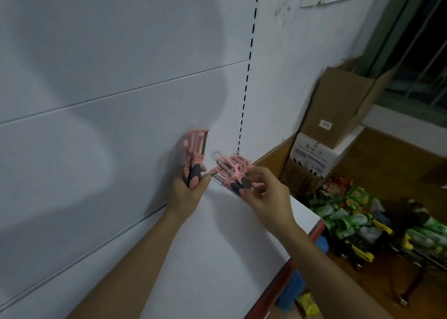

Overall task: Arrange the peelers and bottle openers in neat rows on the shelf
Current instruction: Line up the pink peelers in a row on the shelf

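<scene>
Back panel: a white back panel fills the left of the view, with a black slotted strip running up its right edge.
Shelf: the white shelf, edged in red at the front, juts out below the panel.
Boxes: cardboard boxes are stacked past the shelf's far end.
Packets: green packets are heaped on the floor to the right.
Left hand: the left hand is curled round the grey-and-pink handles of an upright bunch of peelers, heads up, close against the panel.
Right hand: the right hand pinches the handles of a second bunch, low over the shelf's far end by the strip, heads pointing towards the left hand.
</scene>
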Action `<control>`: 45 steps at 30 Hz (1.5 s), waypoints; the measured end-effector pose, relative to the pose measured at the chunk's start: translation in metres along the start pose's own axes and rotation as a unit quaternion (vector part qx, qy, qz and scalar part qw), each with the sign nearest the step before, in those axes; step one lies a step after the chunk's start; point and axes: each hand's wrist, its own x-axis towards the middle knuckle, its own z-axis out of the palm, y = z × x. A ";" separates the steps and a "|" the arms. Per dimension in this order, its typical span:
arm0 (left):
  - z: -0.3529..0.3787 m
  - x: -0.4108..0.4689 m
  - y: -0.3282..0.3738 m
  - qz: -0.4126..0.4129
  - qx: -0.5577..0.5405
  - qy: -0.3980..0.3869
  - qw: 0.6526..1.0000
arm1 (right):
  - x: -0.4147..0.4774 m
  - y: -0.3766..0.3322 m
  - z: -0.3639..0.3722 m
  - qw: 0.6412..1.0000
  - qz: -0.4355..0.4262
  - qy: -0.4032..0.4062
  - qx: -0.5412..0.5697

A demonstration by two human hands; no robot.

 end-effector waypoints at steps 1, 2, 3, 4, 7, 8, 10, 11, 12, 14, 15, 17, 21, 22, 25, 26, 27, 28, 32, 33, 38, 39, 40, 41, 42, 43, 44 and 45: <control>0.001 0.002 -0.001 -0.002 -0.003 0.013 1.000 | 0.000 0.002 0.002 0.999 -0.012 0.006 -0.031; 0.001 0.004 -0.003 -0.004 -0.006 0.019 1.000 | 0.000 0.005 0.003 0.998 -0.023 0.009 -0.065; 0.001 0.006 -0.005 -0.007 -0.006 0.020 1.000 | 0.000 0.007 0.005 0.994 -0.036 0.012 -0.099; 0.001 0.007 -0.007 -0.013 -0.005 0.019 1.000 | 0.000 0.008 0.006 0.991 -0.051 0.012 -0.126; -0.002 0.009 -0.011 -0.011 0.009 0.002 1.000 | -0.002 0.012 0.014 0.979 -0.109 0.007 -0.170; -0.002 0.010 -0.012 -0.006 0.015 0.000 1.000 | -0.002 0.011 0.017 0.977 -0.116 0.004 -0.181; 0.000 0.011 -0.014 0.002 0.020 0.010 1.000 | -0.001 0.010 0.021 0.970 -0.130 0.007 -0.206; 0.001 0.012 -0.015 0.004 0.023 0.015 1.000 | -0.001 0.009 0.023 0.965 -0.139 0.015 -0.220; 0.002 0.013 -0.017 0.008 0.030 0.019 0.999 | 0.000 0.009 0.025 0.962 -0.148 0.023 -0.230; 0.003 0.012 -0.019 0.016 0.063 0.032 0.997 | 0.001 0.008 0.029 0.960 -0.163 0.026 -0.227; 0.003 0.011 -0.020 0.025 0.087 0.044 0.995 | 0.001 0.009 0.031 0.961 -0.166 0.026 -0.220; 0.002 0.011 -0.022 0.049 0.134 0.067 0.988 | 0.001 0.011 0.034 0.964 -0.159 0.028 -0.211; 0.002 0.011 -0.023 0.085 0.184 0.086 0.976 | 0.000 0.014 0.041 0.963 -0.149 0.027 -0.225; 0.002 0.012 -0.023 0.090 0.198 0.082 0.973 | 0.000 0.015 0.042 0.962 -0.147 0.026 -0.229; 0.002 0.013 -0.023 0.099 0.231 0.053 0.966 | 0.000 0.019 0.045 0.963 -0.138 0.019 -0.229; 0.002 0.013 -0.024 0.096 0.232 0.041 0.967 | 0.000 0.020 0.045 0.963 -0.137 0.017 -0.230; 0.002 0.014 -0.024 0.094 0.231 0.031 0.968 | 0.000 0.021 0.046 0.963 -0.135 0.015 -0.232; 0.001 0.015 -0.024 0.091 0.227 0.022 0.969 | -0.001 0.021 0.046 0.963 -0.131 0.014 -0.234; -0.002 0.018 -0.025 0.073 0.209 -0.024 0.975 | -0.002 0.021 0.046 0.964 -0.125 0.017 -0.236; -0.002 0.019 -0.026 0.071 0.209 -0.031 0.975 | -0.002 0.021 0.046 0.963 -0.125 0.017 -0.238; -0.003 0.020 -0.027 0.066 0.217 -0.040 0.973 | -0.001 0.021 0.045 0.962 -0.124 0.023 -0.243; -0.003 0.020 -0.028 0.067 0.218 -0.041 0.973 | -0.001 0.022 0.044 0.962 -0.125 0.023 -0.243; -0.003 0.019 -0.028 0.070 0.215 -0.044 0.973 | -0.001 0.022 0.045 0.962 -0.127 0.023 -0.241; -0.003 0.019 -0.027 0.075 0.211 -0.047 0.973 | -0.001 0.021 0.044 0.962 -0.127 0.023 -0.240; -0.003 0.018 -0.027 0.082 0.207 -0.049 0.974 | -0.001 0.021 0.044 0.963 -0.127 0.023 -0.238; -0.003 0.018 -0.026 0.086 0.204 -0.050 0.974 | -0.001 0.020 0.044 0.963 -0.124 0.022 -0.237; -0.003 0.017 -0.025 0.088 0.203 -0.050 0.974 | -0.001 0.020 0.044 0.964 -0.121 0.019 -0.236; -0.003 0.017 -0.024 0.087 0.201 -0.050 0.974 | -0.001 0.019 0.044 0.965 -0.117 0.016 -0.235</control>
